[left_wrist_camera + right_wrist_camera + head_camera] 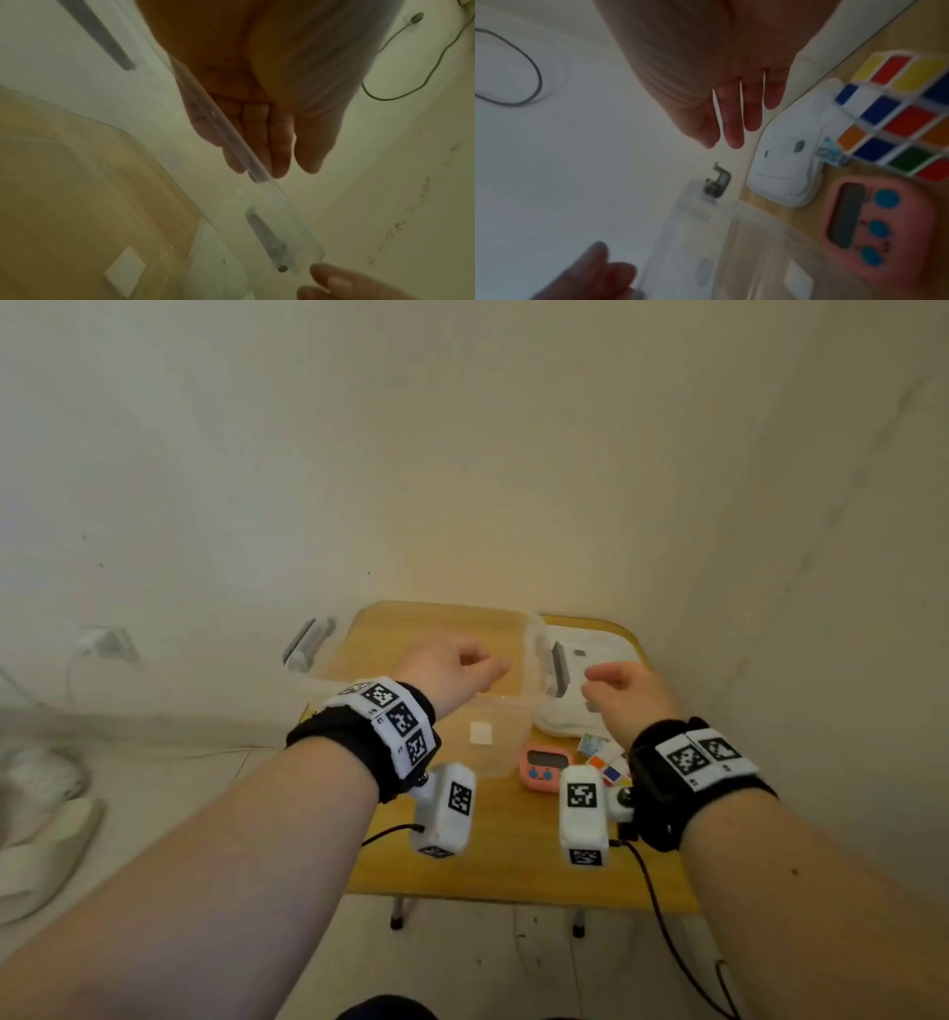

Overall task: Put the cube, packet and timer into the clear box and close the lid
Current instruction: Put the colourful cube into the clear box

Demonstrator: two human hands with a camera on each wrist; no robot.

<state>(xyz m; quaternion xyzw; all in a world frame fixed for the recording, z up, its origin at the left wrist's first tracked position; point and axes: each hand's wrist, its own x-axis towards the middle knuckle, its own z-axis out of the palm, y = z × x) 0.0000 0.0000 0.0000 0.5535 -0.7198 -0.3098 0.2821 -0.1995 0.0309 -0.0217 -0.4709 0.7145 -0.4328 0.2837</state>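
The clear box (506, 752) stands without its lid on the small wooden table (513, 865), and I see nothing inside it. Its white lid (590, 670) lies flat to the right. In front of the lid sit the pink timer (547, 765), the coloured cube (608, 762) and a small bluish packet (590, 744). My left hand (462, 665) hovers over the box with relaxed fingers (280, 150) and holds nothing. My right hand (624, 688) hangs over the lid, fingers (734, 125) loose and empty. The right wrist view shows cube (898, 121), timer (872, 229) and packet (830, 150).
Grey latches sit on both ends of the box, one on the left (305, 642) and one on the right (560, 667). Walls close in behind and to the right. A cable and plug (102, 644) and pale slippers (41, 814) lie on the floor at the left.
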